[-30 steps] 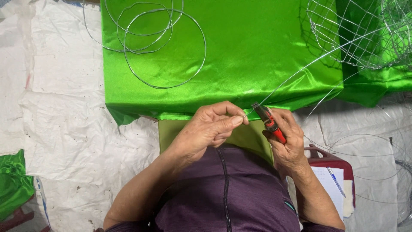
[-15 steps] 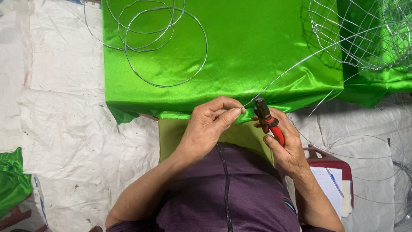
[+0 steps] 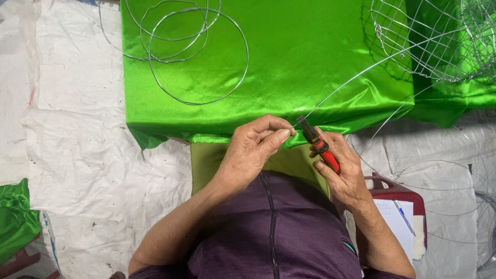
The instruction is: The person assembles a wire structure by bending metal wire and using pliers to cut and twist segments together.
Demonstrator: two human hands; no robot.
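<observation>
My left hand (image 3: 253,147) pinches the near end of a thin silver wire (image 3: 356,77) between thumb and fingers, just over the front edge of a shiny green cloth (image 3: 289,57). My right hand (image 3: 343,173) grips red-handled pliers (image 3: 318,144), whose dark jaws point up-left and meet the wire right beside my left fingertips. The wire curves away to the upper right toward a wire mesh frame (image 3: 429,39).
Several loose wire hoops (image 3: 181,46) lie on the cloth at the upper left. More wire loops (image 3: 439,175) lie on the white sheeting at right. A red stool with paper and a pen (image 3: 400,212) stands by my right arm. Green fabric (image 3: 15,219) lies at lower left.
Both hands have shifted slightly up toward the cloth edge. The plier jaws have closed in on the wire end at my left fingertips.
</observation>
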